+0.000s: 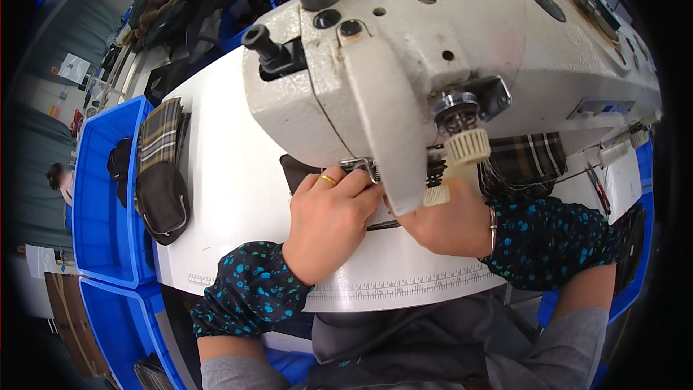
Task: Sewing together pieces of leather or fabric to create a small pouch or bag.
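left hand [328, 220] curled, pinching dark workpiece [297, 171] | right hand [444, 224] – grip hidden (behind sewing machine head [433, 50]) | workpiece just ahead of left fingers, nearer left

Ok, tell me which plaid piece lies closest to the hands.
The plaid piece under the sewing machine, just beyond the right hand; the other plaid piece hangs over the blue bin, far left.

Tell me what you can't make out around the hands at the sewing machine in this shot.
- Needle area: hidden in the head view behind the sewing machine head.
- Right hand: its fingers are covered by the machine's front, so its grip is unclear.
- Dark piece under the left hand: mostly covered by both hands.
- Plaid fabric: partly hidden behind the machine.
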Demonstrator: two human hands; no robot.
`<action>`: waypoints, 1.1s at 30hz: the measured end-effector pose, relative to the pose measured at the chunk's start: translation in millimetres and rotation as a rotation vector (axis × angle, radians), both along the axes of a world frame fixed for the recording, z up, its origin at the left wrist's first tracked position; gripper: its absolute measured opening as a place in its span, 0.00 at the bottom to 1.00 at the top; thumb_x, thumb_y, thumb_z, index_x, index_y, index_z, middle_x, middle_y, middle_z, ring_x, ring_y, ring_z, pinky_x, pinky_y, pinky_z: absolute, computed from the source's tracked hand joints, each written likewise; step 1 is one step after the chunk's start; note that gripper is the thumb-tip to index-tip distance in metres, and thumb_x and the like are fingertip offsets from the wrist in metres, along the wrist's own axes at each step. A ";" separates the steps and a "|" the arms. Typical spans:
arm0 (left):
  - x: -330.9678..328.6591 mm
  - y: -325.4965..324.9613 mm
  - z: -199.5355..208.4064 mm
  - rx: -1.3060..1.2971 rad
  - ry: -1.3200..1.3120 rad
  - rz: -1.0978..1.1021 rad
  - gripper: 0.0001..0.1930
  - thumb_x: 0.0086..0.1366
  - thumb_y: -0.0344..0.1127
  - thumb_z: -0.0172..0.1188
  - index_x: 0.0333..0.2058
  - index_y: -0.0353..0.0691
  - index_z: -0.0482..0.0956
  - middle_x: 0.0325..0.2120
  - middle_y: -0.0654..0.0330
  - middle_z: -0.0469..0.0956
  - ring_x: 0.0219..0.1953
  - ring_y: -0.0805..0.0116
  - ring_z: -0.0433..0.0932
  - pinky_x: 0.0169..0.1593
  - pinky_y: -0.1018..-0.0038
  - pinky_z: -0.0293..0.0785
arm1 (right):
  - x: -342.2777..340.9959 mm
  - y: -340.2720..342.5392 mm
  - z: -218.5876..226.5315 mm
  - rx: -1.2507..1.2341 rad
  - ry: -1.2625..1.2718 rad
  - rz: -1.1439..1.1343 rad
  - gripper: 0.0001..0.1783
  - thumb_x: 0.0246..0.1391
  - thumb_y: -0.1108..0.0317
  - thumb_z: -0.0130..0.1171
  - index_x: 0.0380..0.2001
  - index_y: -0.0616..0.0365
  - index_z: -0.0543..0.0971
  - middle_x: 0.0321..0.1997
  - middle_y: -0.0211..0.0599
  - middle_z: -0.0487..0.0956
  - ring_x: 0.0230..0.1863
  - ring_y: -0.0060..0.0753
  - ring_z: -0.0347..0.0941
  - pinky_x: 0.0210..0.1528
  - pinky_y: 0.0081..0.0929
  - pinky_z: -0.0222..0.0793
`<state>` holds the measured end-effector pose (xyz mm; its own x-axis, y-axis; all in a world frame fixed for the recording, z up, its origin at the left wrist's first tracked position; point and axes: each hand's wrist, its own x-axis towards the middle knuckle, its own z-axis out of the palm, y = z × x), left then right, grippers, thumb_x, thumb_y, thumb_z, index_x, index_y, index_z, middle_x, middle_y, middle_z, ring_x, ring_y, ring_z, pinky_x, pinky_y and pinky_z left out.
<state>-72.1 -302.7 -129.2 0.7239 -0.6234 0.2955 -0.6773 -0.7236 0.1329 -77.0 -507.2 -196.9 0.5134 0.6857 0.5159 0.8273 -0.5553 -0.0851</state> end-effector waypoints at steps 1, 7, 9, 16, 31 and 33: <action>1.2 -0.9 0.5 0.000 0.000 0.001 0.18 0.44 0.24 0.66 0.38 0.45 0.86 0.35 0.67 0.80 0.34 0.62 0.79 0.36 0.66 0.72 | 4.1 0.1 -8.5 -0.030 0.043 0.006 0.05 0.46 0.68 0.59 0.26 0.57 0.78 0.19 0.31 0.74 0.18 0.34 0.75 0.19 0.34 0.71; 5.1 -8.5 -4.4 -0.009 0.019 0.079 0.08 0.50 0.29 0.64 0.31 0.45 0.85 0.29 0.65 0.77 0.32 0.60 0.78 0.35 0.66 0.75 | 14.0 -5.0 -5.9 0.070 0.054 -0.017 0.04 0.46 0.67 0.61 0.22 0.53 0.79 0.18 0.32 0.73 0.21 0.37 0.76 0.21 0.36 0.71; 6.4 -11.7 -3.9 -0.034 0.048 0.131 0.05 0.50 0.30 0.64 0.28 0.44 0.84 0.27 0.62 0.78 0.31 0.58 0.79 0.31 0.65 0.75 | 15.5 -6.6 4.1 0.112 0.104 -0.040 0.05 0.45 0.67 0.62 0.20 0.53 0.78 0.18 0.33 0.73 0.21 0.38 0.76 0.21 0.37 0.71; 18.7 -1.9 -4.9 0.097 0.155 0.155 0.06 0.55 0.30 0.69 0.33 0.40 0.86 0.26 0.57 0.82 0.26 0.55 0.81 0.29 0.64 0.76 | 14.7 -12.2 16.4 0.137 0.113 -0.116 0.09 0.44 0.68 0.63 0.16 0.57 0.75 0.22 0.36 0.73 0.20 0.38 0.75 0.20 0.36 0.69; 18.8 -1.2 0.0 -0.121 0.189 0.038 0.08 0.53 0.27 0.66 0.34 0.39 0.85 0.28 0.53 0.82 0.29 0.50 0.81 0.33 0.62 0.78 | 16.6 -10.8 24.0 0.086 0.079 -0.086 0.08 0.48 0.70 0.62 0.20 0.62 0.78 0.21 0.39 0.74 0.21 0.40 0.76 0.22 0.36 0.69; 18.6 -4.6 1.4 -0.129 0.187 0.051 0.07 0.53 0.28 0.66 0.33 0.38 0.85 0.27 0.52 0.82 0.29 0.49 0.80 0.33 0.62 0.77 | 17.2 -10.1 25.9 0.083 0.075 -0.079 0.09 0.49 0.69 0.62 0.20 0.62 0.78 0.21 0.39 0.74 0.21 0.41 0.76 0.22 0.37 0.69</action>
<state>-53.5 -307.3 -127.7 0.8031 -0.5503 0.2285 -0.5953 -0.7250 0.3463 -59.8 -517.3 -171.1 0.6036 0.5980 0.5273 0.7706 -0.6073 -0.1935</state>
